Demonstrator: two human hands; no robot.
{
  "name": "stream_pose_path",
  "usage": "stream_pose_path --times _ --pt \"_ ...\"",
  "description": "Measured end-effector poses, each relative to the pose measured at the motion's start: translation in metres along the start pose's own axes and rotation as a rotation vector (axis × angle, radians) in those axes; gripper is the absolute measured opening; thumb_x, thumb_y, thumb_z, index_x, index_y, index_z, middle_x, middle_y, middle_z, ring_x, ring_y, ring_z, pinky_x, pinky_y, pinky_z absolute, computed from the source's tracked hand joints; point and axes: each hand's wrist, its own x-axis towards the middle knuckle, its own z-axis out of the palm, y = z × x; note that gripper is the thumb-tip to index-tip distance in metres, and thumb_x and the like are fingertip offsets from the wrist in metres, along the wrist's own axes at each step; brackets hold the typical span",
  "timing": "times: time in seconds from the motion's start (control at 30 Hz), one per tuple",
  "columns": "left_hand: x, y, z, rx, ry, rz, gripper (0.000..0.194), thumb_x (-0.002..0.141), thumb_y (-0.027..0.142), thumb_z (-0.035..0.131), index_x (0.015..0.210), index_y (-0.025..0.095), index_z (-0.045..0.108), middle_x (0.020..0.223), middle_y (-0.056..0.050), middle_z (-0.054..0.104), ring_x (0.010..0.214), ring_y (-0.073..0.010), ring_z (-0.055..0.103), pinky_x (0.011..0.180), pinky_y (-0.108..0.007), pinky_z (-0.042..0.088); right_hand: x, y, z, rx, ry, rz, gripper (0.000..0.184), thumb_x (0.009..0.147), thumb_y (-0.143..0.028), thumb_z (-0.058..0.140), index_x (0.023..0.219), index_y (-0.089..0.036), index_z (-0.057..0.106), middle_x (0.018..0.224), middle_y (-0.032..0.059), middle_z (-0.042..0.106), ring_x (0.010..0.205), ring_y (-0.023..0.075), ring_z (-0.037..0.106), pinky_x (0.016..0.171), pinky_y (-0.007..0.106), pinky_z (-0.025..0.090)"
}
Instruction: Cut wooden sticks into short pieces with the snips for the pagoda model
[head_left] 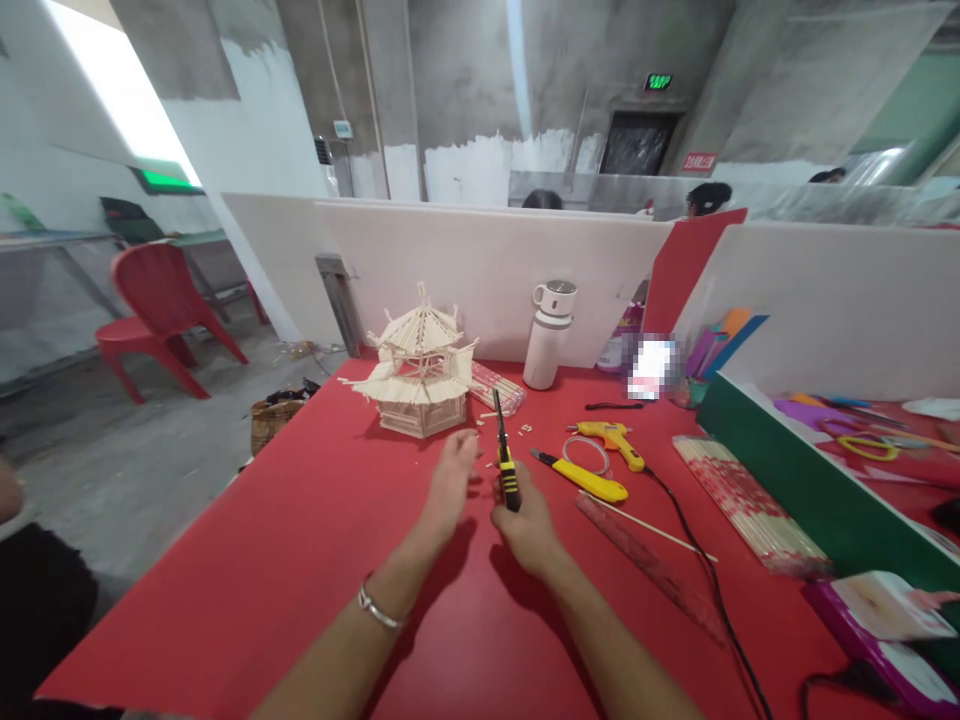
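Observation:
My right hand (527, 520) is closed around the yellow-and-black handles of a pair of cutting pliers (504, 458), whose jaws point away from me. My left hand (452, 480) hovers just left of the pliers with its fingers stretched forward and nothing visible in them. Just beyond both hands stands a small pavilion model (417, 368) built of thin wooden sticks on the red table (300, 560). Short stick offcuts (525, 429) lie scattered near the model.
Right of my hands lie a yellow utility knife (581, 476), a yellow glue gun (613, 440) with a black cord, a ruler (645, 560) and packs of sticks (750, 505). A white flask (546, 335) stands by the white partition. Red chair (154, 310) at left.

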Motion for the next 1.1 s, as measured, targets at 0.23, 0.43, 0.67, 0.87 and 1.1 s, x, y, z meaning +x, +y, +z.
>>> stream_pose_path --times 0.23,0.43,0.67,0.87,1.1 --pt "0.035 0.051 0.003 0.08 -0.156 -0.022 0.058 0.084 0.07 0.051 0.069 0.015 0.06 0.052 -0.002 0.057 0.044 -0.0114 0.053 0.043 -0.022 0.032 0.0 -0.007 0.0 -0.207 0.076 -0.08 0.041 0.063 -0.013 0.053 0.103 -0.021 0.053 0.079 -0.0027 0.054 0.069 0.0155 0.048 0.064 0.027 0.039" --pt "0.042 0.055 0.008 -0.071 -0.34 -0.12 0.036 0.08 0.047 0.065 0.065 0.015 0.059 0.046 0.001 0.053 0.039 -0.008 0.045 0.04 -0.02 0.029 0.001 -0.011 -0.002 -0.29 0.137 -0.125 0.05 0.061 -0.009 0.052 0.109 -0.02 0.056 0.091 0.0014 0.06 0.079 0.0188 0.053 0.069 0.029 0.042" --pt "0.045 0.061 0.009 -0.124 -0.405 -0.197 0.024 0.078 0.035 0.062 0.066 0.014 0.061 0.044 0.002 0.05 0.038 -0.0075 0.043 0.038 -0.019 0.026 0.004 -0.004 -0.004 -0.266 0.13 -0.06 0.051 0.061 -0.01 0.052 0.111 -0.021 0.056 0.089 0.0006 0.058 0.078 0.0182 0.051 0.068 0.028 0.039" --pt "0.053 0.062 -0.007 0.009 -0.429 -0.228 0.029 0.074 0.04 0.07 0.07 0.011 0.068 0.044 0.0 0.056 0.032 -0.0078 0.045 0.035 -0.019 0.019 0.001 -0.006 -0.001 -0.194 0.044 -0.016 0.046 0.059 -0.011 0.05 0.104 -0.02 0.054 0.083 -0.002 0.055 0.073 0.0164 0.048 0.066 0.027 0.037" --pt "0.054 0.062 -0.011 0.057 -0.425 -0.207 0.03 0.07 0.041 0.073 0.069 0.011 0.068 0.044 -0.001 0.059 0.033 -0.0094 0.05 0.034 -0.019 0.016 -0.002 -0.008 0.001 -0.098 -0.026 0.037 0.031 0.059 -0.016 0.05 0.089 -0.021 0.05 0.074 -0.0047 0.048 0.066 0.0142 0.042 0.062 0.027 0.035"
